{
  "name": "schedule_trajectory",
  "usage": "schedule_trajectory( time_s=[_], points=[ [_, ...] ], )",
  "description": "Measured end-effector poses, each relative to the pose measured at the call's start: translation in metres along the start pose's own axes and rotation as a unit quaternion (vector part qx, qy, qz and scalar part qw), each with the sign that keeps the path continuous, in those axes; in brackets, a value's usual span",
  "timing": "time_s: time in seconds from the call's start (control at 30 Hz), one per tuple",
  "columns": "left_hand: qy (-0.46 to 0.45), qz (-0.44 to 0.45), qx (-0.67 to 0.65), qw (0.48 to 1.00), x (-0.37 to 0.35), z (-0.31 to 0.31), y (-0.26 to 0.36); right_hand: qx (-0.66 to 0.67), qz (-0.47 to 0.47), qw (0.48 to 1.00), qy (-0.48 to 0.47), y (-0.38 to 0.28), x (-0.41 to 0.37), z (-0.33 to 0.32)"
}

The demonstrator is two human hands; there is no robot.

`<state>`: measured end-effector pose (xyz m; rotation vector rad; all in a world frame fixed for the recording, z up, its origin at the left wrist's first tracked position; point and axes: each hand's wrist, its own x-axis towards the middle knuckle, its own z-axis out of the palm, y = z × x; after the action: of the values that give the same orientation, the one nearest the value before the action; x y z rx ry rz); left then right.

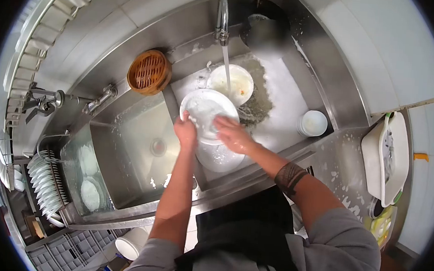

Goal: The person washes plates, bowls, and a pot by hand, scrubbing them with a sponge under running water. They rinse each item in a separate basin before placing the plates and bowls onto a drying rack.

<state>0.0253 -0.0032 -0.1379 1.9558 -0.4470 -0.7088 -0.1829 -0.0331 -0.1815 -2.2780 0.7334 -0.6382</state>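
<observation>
A white plate with suds on it is tilted over the right-hand basin. My left hand grips its left rim, fingers wrapped round the edge. My right hand lies over the plate's right side with fingers stretched out across its face; whether anything is under the palm is hidden. Just behind stands a white bowl with food bits, and water from the tap runs down onto it. Below my hands another white dish sits in the foamy basin, partly covered.
A bamboo steamer rests on the back ledge. The left basin holds cloudy water. Stacked white bowls stand at the basin's right, a dark pan in the back corner. A white tub is at right, racked plates at left.
</observation>
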Motion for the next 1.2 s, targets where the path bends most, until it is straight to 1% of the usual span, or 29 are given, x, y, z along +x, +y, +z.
schedule_trajectory(
  time_s=[0.03, 0.1, 0.13, 0.17, 0.2, 0.23, 0.3, 0.33, 0.37, 0.4, 0.43, 0.47, 0.5, 0.57, 0.6, 0.63, 0.67, 0.7, 0.73, 0.8, 0.83, 0.9, 0.93, 0.97, 1.0, 1.07, 1.13, 1.17, 1.2],
  points=[
    [0.0, 0.0, -0.002, 1.0, -0.002, -0.006, 0.0, -0.081, 0.002, 0.996, 0.036, 0.016, -0.006, -0.006],
    [-0.099, -0.035, -0.186, 0.977, -0.006, -0.017, 0.006, 0.141, 0.218, 0.936, 0.238, 0.02, 0.0, 0.003],
    [-0.092, -0.048, -0.216, 0.971, -0.011, -0.012, 0.005, 0.142, 0.218, 0.936, 0.237, 0.005, 0.014, 0.001],
    [-0.058, -0.044, -0.212, 0.974, -0.026, -0.005, -0.002, 0.405, 0.351, 0.781, 0.32, -0.014, 0.027, 0.003],
    [-0.049, -0.06, -0.343, 0.936, -0.049, 0.011, -0.008, 0.619, 0.444, 0.533, 0.368, -0.031, 0.035, 0.0],
    [-0.041, -0.072, -0.468, 0.88, -0.065, 0.019, -0.012, 0.618, 0.444, 0.533, 0.369, -0.038, 0.033, -0.004],
    [-0.084, -0.13, -0.463, 0.873, -0.075, -0.005, -0.012, 0.624, 0.415, 0.639, 0.172, -0.041, 0.012, -0.018],
    [-0.164, -0.162, -0.423, 0.876, -0.057, -0.03, -0.012, 0.581, 0.368, 0.724, 0.056, -0.024, 0.002, -0.043],
    [-0.244, -0.192, -0.377, 0.872, -0.047, -0.046, -0.01, 0.577, 0.371, 0.725, 0.058, -0.023, 0.009, -0.054],
    [-0.278, -0.116, -0.41, 0.861, -0.048, -0.05, 0.009, 0.651, 0.375, 0.646, 0.134, -0.029, 0.016, -0.065],
    [-0.273, -0.12, -0.41, 0.862, -0.049, -0.036, -0.002, 0.714, 0.372, 0.556, 0.207, -0.035, 0.019, -0.067],
    [-0.155, -0.097, -0.415, 0.891, -0.052, -0.007, -0.018, 0.722, 0.359, 0.52, 0.283, -0.045, 0.031, -0.054],
    [-0.037, -0.069, -0.416, 0.906, -0.056, 0.018, -0.022, 0.724, 0.354, 0.522, 0.281, -0.049, 0.031, -0.045],
    [-0.064, -0.094, -0.468, 0.876, -0.072, 0.008, -0.009, 0.635, 0.405, 0.63, 0.19, -0.053, 0.007, -0.022],
    [-0.086, -0.049, -0.329, 0.939, -0.055, -0.007, -0.017, 0.608, 0.347, 0.705, 0.116, -0.048, -0.006, -0.036],
    [-0.107, -0.004, -0.18, 0.978, -0.041, -0.021, -0.024, 0.607, 0.35, 0.703, 0.117, -0.037, -0.016, -0.054],
    [-0.141, 0.028, -0.129, 0.981, -0.032, -0.034, -0.007, 0.598, 0.342, 0.723, 0.051, -0.025, -0.022, -0.072],
    [-0.138, 0.024, -0.127, 0.982, -0.031, -0.031, -0.004, 0.586, 0.328, 0.74, -0.017, -0.019, -0.017, -0.086],
    [-0.191, 0.024, -0.14, 0.971, -0.03, -0.025, 0.0, 0.588, 0.326, 0.74, -0.021, -0.022, -0.002, -0.098],
    [-0.283, 0.02, -0.13, 0.95, -0.035, -0.01, 0.004, 0.82, 0.247, 0.508, 0.098, -0.028, 0.021, -0.122],
    [-0.285, 0.022, -0.128, 0.949, -0.041, 0.003, 0.001, 0.82, 0.244, 0.508, 0.1, -0.024, 0.02, -0.115],
    [-0.213, -0.081, -0.174, 0.958, -0.05, 0.026, -0.009, 0.829, 0.251, 0.486, 0.115, -0.017, 0.019, -0.069],
    [-0.143, -0.084, -0.128, 0.978, -0.045, 0.034, -0.014, 0.834, 0.254, 0.475, 0.121, -0.015, 0.021, -0.043],
    [-0.144, -0.083, -0.126, 0.978, -0.038, 0.032, -0.021, 0.839, 0.257, 0.463, 0.128, -0.013, 0.02, -0.019],
    [-0.137, -0.086, -0.215, 0.963, -0.031, 0.022, -0.025, 0.843, 0.261, 0.451, 0.135, -0.015, 0.019, -0.01],
    [-0.169, -0.138, -0.353, 0.91, -0.024, -0.006, -0.01, 0.817, 0.278, 0.482, 0.155, -0.007, -0.011, -0.044],
    [-0.2, -0.149, -0.394, 0.884, -0.029, -0.032, 0.003, 0.792, 0.298, 0.504, 0.172, -0.007, -0.027, -0.07],
    [-0.24, -0.158, -0.434, 0.854, -0.032, -0.04, 0.009, 0.611, 0.297, 0.719, 0.147, -0.007, -0.025, -0.081],
    [-0.231, -0.172, -0.44, 0.85, -0.038, -0.039, 0.016, 0.378, 0.271, 0.878, 0.115, -0.004, -0.021, -0.089]
  ],
)
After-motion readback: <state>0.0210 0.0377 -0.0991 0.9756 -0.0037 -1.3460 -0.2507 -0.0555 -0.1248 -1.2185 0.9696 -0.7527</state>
